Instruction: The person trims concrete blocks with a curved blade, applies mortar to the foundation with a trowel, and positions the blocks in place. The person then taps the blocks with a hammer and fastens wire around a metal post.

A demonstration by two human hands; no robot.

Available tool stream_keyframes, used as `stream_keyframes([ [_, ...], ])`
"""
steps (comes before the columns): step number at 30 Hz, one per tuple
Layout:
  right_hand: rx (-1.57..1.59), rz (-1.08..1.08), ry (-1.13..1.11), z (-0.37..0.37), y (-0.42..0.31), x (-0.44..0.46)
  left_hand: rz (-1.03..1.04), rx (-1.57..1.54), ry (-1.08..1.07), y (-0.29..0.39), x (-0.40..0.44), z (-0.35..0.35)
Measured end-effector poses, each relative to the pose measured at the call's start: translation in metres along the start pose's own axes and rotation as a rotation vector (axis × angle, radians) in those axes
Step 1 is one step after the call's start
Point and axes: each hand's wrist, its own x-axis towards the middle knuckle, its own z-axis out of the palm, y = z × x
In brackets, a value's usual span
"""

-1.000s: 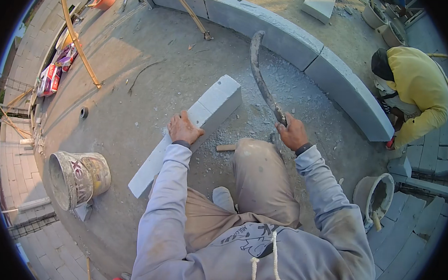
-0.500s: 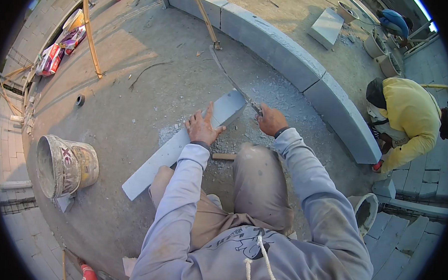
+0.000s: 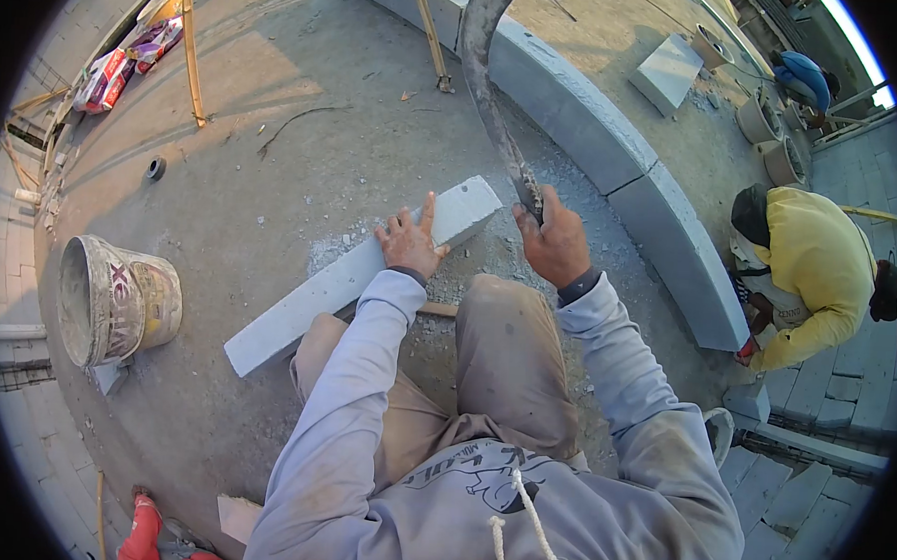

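Observation:
A long pale lightweight concrete block lies slantwise in front of my knees, its near end beside my left knee. My left hand rests on its top toward the far end, fingers spread and pressed flat. My right hand is closed round the lower end of a long curved blade, grey and dusty. The blade is raised and points away from me, apart from the block. Whether its edge has teeth cannot be made out. Pale crumbs and chips lie on the floor around the block.
A curved row of pale blocks runs along the right. A co-worker in a yellow top bends at its near end. A dirty bucket stands left. Wooden poles rise ahead; another person in blue is far right.
My right hand has lifted the curved blade, swinging its far end up and toward the camera, off the block. My left hand stays on the block. The whole view has shifted slightly.

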Motion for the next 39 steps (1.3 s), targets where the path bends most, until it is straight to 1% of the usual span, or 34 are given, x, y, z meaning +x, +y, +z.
stream_keyframes([
  [1,0.074,-0.051,0.076,-0.003,-0.005,0.002,0.000,-0.001,-0.001,0.000,0.000,0.001],
  [2,0.127,-0.050,0.109,-0.001,-0.005,0.003,0.001,0.000,-0.001,0.000,0.001,0.002],
  [3,0.074,-0.008,0.074,0.007,0.005,0.001,0.002,0.000,-0.002,0.000,0.001,0.002],
  [5,-0.031,0.075,0.006,0.042,0.049,-0.010,-0.005,0.008,-0.017,0.000,0.002,0.002],
  [7,-0.333,0.228,-0.293,0.084,0.110,-0.024,-0.005,0.020,-0.037,0.000,-0.003,0.002],
  [10,-0.346,0.341,-0.410,0.084,0.131,-0.048,-0.004,0.001,-0.008,0.002,0.004,-0.001],
  [13,-0.083,0.331,-0.282,0.072,0.135,-0.058,0.009,-0.010,-0.009,-0.001,-0.004,0.006],
  [14,-0.033,0.246,-0.170,0.069,0.136,-0.053,0.007,0.008,-0.002,0.000,-0.002,0.006],
  [17,0.148,0.254,-0.106,0.026,0.089,-0.015,0.006,0.039,0.001,0.002,0.001,0.005],
  [19,0.249,0.203,-0.029,0.002,0.061,0.004,-0.006,0.064,-0.010,0.005,-0.001,0.006],
  [20,0.298,0.168,0.010,0.000,0.056,0.011,-0.017,0.083,-0.010,0.007,-0.001,0.006],
  [23,0.375,0.163,0.051,0.013,0.057,0.021,-0.036,0.109,-0.013,0.010,-0.001,0.009],
  [26,-0.031,0.174,-0.274,0.097,0.129,-0.012,-0.046,0.101,-0.021,0.009,-0.004,0.009],
  [29,-0.003,0.167,-0.321,0.097,0.142,-0.005,-0.049,0.081,-0.016,0.012,0.004,0.003],
  [30,0.022,0.173,-0.310,0.087,0.134,-0.009,-0.050,0.075,-0.034,0.012,-0.001,0.004],
  [32,0.060,0.157,-0.275,0.046,0.104,0.012,-0.040,0.092,-0.026,0.013,0.001,0.005],
  [34,0.234,0.118,-0.125,0.012,0.075,0.031,-0.050,0.099,-0.027,0.012,0.000,0.007],
  [35,0.325,0.104,-0.049,0.007,0.068,0.034,-0.054,0.096,-0.031,0.013,0.000,0.006],
  [38,0.414,0.121,0.035,0.017,0.066,0.033,-0.058,0.098,-0.038,0.013,-0.001,0.006],
  [39,0.271,0.139,-0.078,0.042,0.084,0.023,-0.058,0.097,-0.034,0.013,0.000,0.005],
])
